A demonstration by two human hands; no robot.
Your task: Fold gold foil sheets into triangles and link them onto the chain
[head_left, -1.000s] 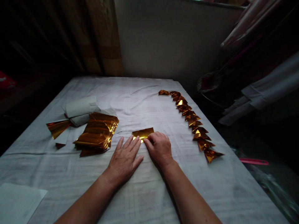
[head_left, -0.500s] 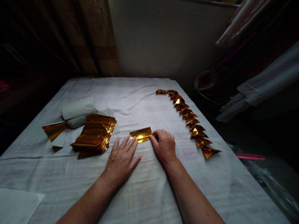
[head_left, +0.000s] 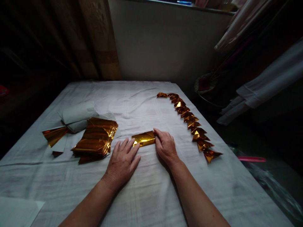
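A folded strip of gold foil paper point(head_left: 143, 138) lies flat near the middle of the surface point(head_left: 151, 189), which is covered with a pale cloth. The left hand point(head_left: 122, 162) rests palm down on the cloth, its fingers point(head_left: 129, 147) spread slightly apart, the tips touching the strip's near left end. The right hand point(head_left: 165, 146) lies just beside the strip's right end, fingers held together and curled against that end; whether they pinch it cannot be told.

Toward the left edge sits a stack of gold foil sheets point(head_left: 97, 140), with a loose gold piece point(head_left: 52, 135) and a bundle of white paper point(head_left: 77, 114) beyond it. Along the right edge runs a row of folded gold pieces point(head_left: 191, 121), from the far side down toward the near side. A white sheet point(head_left: 16, 212) lies at the near left corner.
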